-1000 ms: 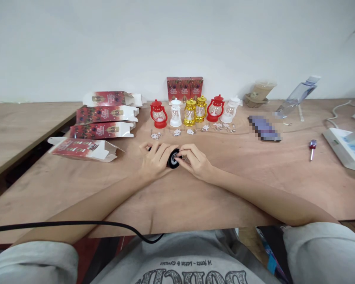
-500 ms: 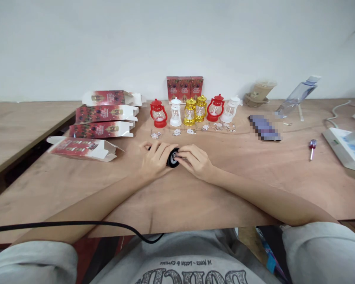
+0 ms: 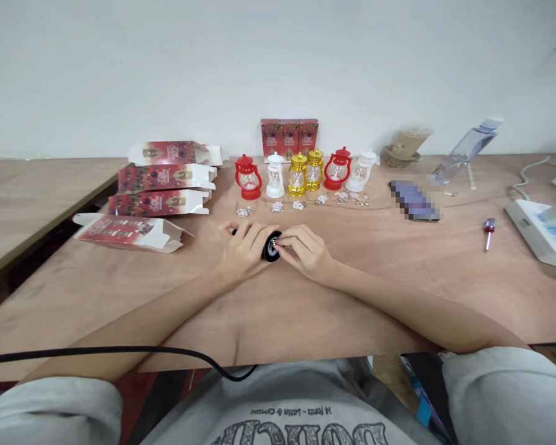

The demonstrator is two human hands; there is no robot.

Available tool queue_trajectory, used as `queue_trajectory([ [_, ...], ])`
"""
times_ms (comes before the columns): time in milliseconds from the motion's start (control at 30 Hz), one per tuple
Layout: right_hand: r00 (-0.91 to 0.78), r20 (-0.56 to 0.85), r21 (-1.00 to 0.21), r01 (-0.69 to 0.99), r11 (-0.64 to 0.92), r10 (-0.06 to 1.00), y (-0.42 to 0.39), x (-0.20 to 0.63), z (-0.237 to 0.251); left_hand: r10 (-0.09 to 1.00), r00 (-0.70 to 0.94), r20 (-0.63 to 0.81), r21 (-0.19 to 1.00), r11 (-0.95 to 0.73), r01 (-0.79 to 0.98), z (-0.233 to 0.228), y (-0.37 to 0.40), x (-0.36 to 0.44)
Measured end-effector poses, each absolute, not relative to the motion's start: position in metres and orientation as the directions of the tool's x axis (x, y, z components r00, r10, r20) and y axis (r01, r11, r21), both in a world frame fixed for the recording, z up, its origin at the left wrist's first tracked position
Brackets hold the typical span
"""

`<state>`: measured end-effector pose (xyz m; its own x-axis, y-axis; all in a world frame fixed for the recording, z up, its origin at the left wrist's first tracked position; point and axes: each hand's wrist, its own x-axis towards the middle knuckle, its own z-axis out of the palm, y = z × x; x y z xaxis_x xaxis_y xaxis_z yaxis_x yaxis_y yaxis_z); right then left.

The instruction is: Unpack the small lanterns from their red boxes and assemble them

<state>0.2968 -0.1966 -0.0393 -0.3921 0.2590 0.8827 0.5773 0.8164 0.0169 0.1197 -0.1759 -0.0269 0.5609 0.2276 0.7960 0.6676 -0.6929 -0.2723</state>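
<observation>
My left hand (image 3: 244, 252) is wrapped round a black lantern (image 3: 265, 254) lying on its side, its round base turned toward my right hand. Most of its body is hidden under the fingers. Inside the base is a pale disc with small shiny metal parts. My right hand (image 3: 309, 253) is closed in a pinch at this base, fingertips touching its opening; whatever is between them is too small to name. Beyond my hands stand red (image 3: 248, 179), white (image 3: 275, 177) and gold lanterns (image 3: 297, 177), with small white-tagged metal pieces (image 3: 277, 207) lying before them.
Open red printed boxes (image 3: 160, 177) lie at the left, and upright ones (image 3: 289, 139) stand by the wall. To the right are a phone (image 3: 414, 201), a screwdriver (image 3: 490, 233), a cup (image 3: 410, 142), a tilted bottle (image 3: 467, 151) and a white power strip (image 3: 542, 232). A black cable (image 3: 120, 350) crosses the front edge.
My right fingertips have shifted very slightly at the lantern's base. Both hands otherwise keep their place, and the things on the table are unchanged.
</observation>
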Motion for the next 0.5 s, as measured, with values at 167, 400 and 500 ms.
queue_trajectory([
  [167, -0.389, 0.854, -0.051, 0.599, 0.799, 0.345, -0.198, 0.2969, -0.0384, 0.225, 0.562, 0.796, -0.271, -0.697, 0.664, -0.0261, -0.1764, 0.1201],
  [400, -0.339, 0.883, -0.071, 0.588, 0.806, 0.325, -0.1988, 0.297, -0.0383, 0.251, 0.562, 0.789, -0.254, -0.7, 0.668, -0.028, -0.1748, 0.1187],
  [500, -0.317, 0.872, -0.127, 0.592, 0.796, 0.374, -0.1971, 0.2996, -0.0402, 0.246, 0.561, 0.791, -0.263, -0.691, 0.674, -0.0274, -0.1742, 0.1184],
])
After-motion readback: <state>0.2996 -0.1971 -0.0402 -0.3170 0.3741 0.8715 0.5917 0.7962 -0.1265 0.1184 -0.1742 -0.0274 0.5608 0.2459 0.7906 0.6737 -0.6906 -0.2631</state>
